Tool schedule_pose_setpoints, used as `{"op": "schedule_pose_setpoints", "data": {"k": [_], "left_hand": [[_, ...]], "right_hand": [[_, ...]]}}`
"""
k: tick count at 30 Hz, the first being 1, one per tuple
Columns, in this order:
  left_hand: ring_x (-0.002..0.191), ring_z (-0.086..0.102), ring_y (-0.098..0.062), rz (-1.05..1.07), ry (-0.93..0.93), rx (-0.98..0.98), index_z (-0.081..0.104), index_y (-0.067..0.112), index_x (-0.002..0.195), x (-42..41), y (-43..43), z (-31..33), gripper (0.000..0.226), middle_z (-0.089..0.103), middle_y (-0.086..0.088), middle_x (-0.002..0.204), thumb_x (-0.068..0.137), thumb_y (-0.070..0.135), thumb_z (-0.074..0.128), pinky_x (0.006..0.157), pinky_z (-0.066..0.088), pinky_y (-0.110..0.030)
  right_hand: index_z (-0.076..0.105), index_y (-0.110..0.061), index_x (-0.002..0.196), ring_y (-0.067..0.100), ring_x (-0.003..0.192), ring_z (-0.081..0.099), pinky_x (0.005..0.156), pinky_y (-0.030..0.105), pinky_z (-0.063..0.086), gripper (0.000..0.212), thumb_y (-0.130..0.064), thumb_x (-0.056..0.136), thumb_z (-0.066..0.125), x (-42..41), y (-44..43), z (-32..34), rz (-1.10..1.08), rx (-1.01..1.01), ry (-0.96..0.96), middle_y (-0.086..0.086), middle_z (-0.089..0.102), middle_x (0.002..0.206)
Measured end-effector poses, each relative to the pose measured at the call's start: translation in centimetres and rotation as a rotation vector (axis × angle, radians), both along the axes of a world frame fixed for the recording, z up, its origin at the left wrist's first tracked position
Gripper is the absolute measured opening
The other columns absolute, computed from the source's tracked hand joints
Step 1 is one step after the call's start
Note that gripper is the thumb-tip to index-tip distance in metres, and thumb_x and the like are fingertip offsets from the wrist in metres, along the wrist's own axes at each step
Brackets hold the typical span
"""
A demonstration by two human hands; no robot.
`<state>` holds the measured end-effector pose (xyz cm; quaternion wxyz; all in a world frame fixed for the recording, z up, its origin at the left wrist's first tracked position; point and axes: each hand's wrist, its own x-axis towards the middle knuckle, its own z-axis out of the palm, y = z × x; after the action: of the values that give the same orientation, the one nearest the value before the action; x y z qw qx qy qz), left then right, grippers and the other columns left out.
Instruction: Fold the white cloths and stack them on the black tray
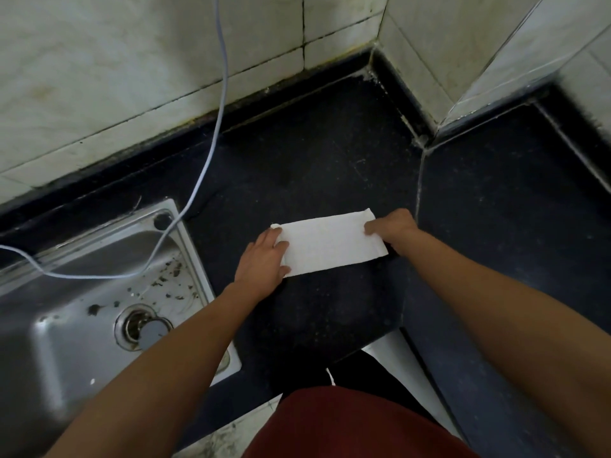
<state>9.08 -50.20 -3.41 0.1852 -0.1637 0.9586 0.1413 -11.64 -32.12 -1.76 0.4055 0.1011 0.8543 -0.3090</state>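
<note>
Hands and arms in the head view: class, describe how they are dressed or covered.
Both the left hand and the right hand are bare: no gloves, rings, watch or bracelets visible. Both forearms are uncovered, with no sleeves in view. A dark red garment shows at the bottom.

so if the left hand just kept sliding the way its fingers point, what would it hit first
The left hand points up and right along the dark countertop, already touching the white cloth. It would push into that cloth first; beyond it only bare counter shows before the tiled wall, though depth is hard to judge.
</note>
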Motion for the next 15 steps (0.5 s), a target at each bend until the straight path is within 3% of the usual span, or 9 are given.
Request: {"op": "schedule_pose_setpoints", "data": {"k": [4, 7, 9, 12, 15], "left_hand": [[0.145, 0.016, -0.022, -0.005, -0.003, 0.001, 0.046, 0.016, 0.138, -0.1, -0.1, 0.2, 0.055, 0.018, -0.005, 0.157, 0.089, 0.036, 0.061, 0.111, 0.028, -0.039], [0.143, 0.02, -0.024, -0.003, -0.006, 0.016, 0.045, 0.016, 0.139, -0.2, -0.1, 0.6, 0.056, 0.021, -0.006, 0.156, 0.09, 0.036, 0.061, 0.112, 0.027, -0.039], [0.138, 0.028, -0.024, 0.043, 0.04, 0.036, 0.047, 0.015, 0.138, 0.0, -0.2, 0.9, 0.054, 0.028, -0.006, 0.152, 0.09, 0.033, 0.062, 0.11, 0.03, -0.038], [0.121, 0.044, -0.024, 0.155, 0.156, 0.043, 0.055, 0.014, 0.127, 0.9, -0.6, 1.4, 0.042, 0.046, -0.006, 0.135, 0.088, 0.027, 0.063, 0.098, 0.04, -0.036], [0.114, 0.048, -0.023, 0.27, 0.162, 0.034, 0.058, 0.016, 0.124, 2.3, -1.3, 2.2, 0.037, 0.051, -0.005, 0.125, 0.088, 0.024, 0.062, 0.092, 0.043, -0.034]], "right_hand": [[0.06, -0.003, 0.103, 0.024, 0.094, 0.059, 0.074, 0.035, 0.042, 0.031, -0.005, 0.075, 0.075, -0.3, 0.1, 1.1, -0.015, -0.07, -0.101, 0.01, 0.064, 0.104], [0.063, -0.008, 0.082, 0.024, 0.083, 0.061, 0.066, 0.031, 0.046, 0.018, -0.013, 0.073, 0.079, -0.3, -0.1, 2.1, 0.151, -0.063, 0.043, 0.007, 0.065, 0.084], [0.056, -0.015, 0.065, 0.02, 0.072, 0.057, 0.06, 0.029, 0.043, 0.026, -0.021, 0.072, 0.08, 0.0, -0.5, 3.0, 0.32, -0.019, 0.167, 0.001, 0.058, 0.069], [0.054, -0.018, 0.068, 0.019, 0.064, 0.059, 0.055, 0.03, 0.047, 0.028, -0.023, 0.073, 0.081, 1.2, -2.3, 4.1, 0.427, -0.049, 0.222, 0.001, 0.06, 0.07], [0.052, -0.016, 0.075, 0.021, 0.058, 0.066, 0.053, 0.033, 0.056, 0.028, -0.017, 0.076, 0.079, 3.4, -5.1, 4.3, 0.467, -0.099, 0.183, 0.009, 0.065, 0.075]]}}
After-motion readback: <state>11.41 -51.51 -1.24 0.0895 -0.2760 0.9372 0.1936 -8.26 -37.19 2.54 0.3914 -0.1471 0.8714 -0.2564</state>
